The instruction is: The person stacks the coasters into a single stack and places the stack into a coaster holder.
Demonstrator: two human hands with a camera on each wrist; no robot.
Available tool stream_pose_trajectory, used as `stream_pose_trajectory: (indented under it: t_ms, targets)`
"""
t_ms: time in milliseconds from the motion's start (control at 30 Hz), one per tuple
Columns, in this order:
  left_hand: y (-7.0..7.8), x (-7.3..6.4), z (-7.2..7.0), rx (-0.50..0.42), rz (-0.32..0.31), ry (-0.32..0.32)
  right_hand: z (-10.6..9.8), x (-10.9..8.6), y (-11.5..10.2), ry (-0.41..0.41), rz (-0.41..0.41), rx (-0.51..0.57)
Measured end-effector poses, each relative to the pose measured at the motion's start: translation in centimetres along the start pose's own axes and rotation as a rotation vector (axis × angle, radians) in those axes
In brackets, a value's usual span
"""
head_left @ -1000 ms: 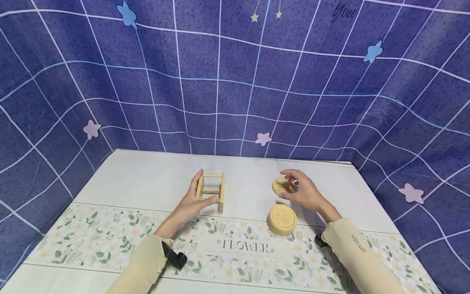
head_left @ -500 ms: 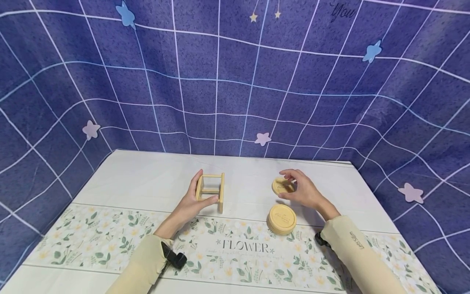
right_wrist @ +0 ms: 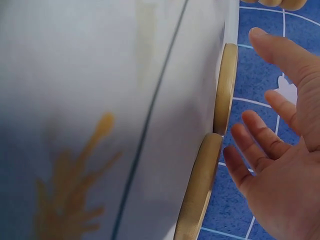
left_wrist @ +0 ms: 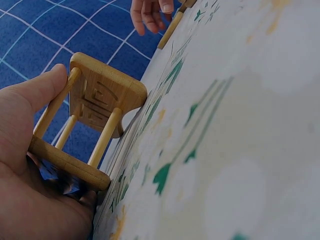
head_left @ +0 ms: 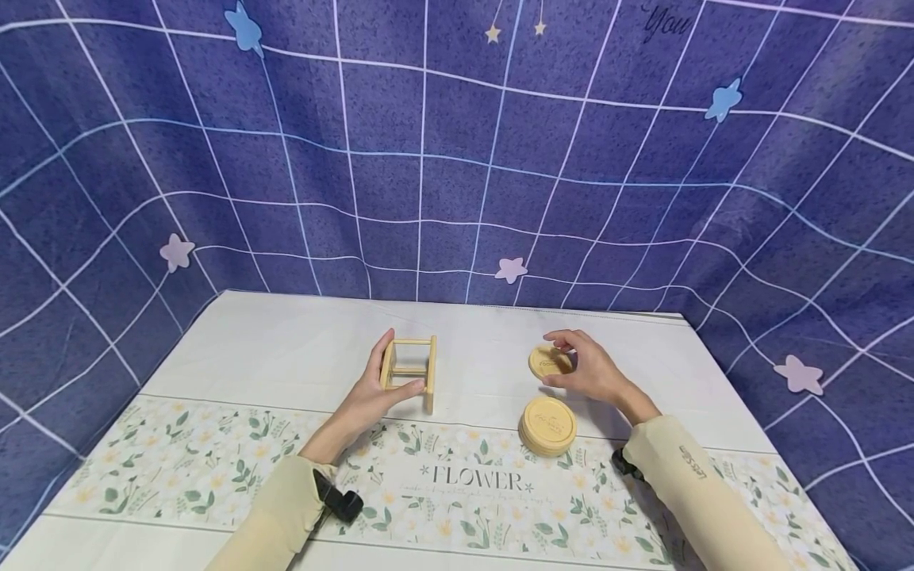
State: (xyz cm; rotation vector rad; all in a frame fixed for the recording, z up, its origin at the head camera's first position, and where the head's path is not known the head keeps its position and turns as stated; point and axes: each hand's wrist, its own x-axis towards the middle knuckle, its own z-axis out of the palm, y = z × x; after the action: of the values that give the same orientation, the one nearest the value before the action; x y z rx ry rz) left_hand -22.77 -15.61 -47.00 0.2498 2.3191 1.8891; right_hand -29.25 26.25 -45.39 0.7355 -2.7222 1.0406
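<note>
A lilac star (head_left: 177,252) decorates the blue curtain (head_left: 321,198) at far left, behind the surface (head_left: 286,325). Next comes the left sleeve (head_left: 278,507), with a black strap (head_left: 336,496) at the wrist. The left hand (head_left: 367,400) grips the rack (left_wrist: 102,95), thumb on one side and fingers on the other; the left wrist view shows a carved end panel and wooden rods. The rack is at the surface, left of the middle.

To its right, nearer the person, the word FLOWER (head_left: 478,478) is printed on a floral band. Right of the rack and well apart from it are a round wooden stack (head_left: 548,424) and, just beyond it, a disc (head_left: 547,362), lying flat. The right hand (head_left: 589,369) arches loosely over the disc's right side, its fingers spread and gripping nothing. The right sleeve (head_left: 703,492) is farthest right.
</note>
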Motion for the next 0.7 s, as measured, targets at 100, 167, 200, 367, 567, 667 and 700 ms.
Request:
stream_pose_trajectory:
  t_ms: [100, 167, 200, 367, 567, 667, 700]
  targets:
    - [-0.07, 0.04, -0.02, -0.003, -0.010, 0.000, 0.04, 0.07, 0.21, -0.005, 0.007, -0.008]
    - [-0.17, 0.10, -0.03, -0.004, -0.012, 0.002, 0.05, 0.11, 0.33, -0.007, 0.012, -0.015]
    - [-0.23, 0.14, -0.05, -0.004, -0.012, 0.002, 0.05, 0.12, 0.39, -0.008, 0.014, -0.020]
    - [-0.26, 0.18, -0.09, -0.009, -0.010, 0.002, 0.01, 0.15, 0.59, -0.019, 0.028, -0.032]
    - [-0.28, 0.12, -0.13, 0.012, -0.006, -0.001, -0.04, 0.18, 0.68, -0.042, 0.049, -0.030]
    - [-0.28, 0.16, -0.12, 0.013, -0.009, 0.000, -0.05, 0.16, 0.77, -0.048, 0.048, -0.024]
    - [-0.24, 0.15, -0.11, 0.013, -0.010, -0.001, -0.06, 0.13, 0.81, -0.050, 0.048, -0.023]
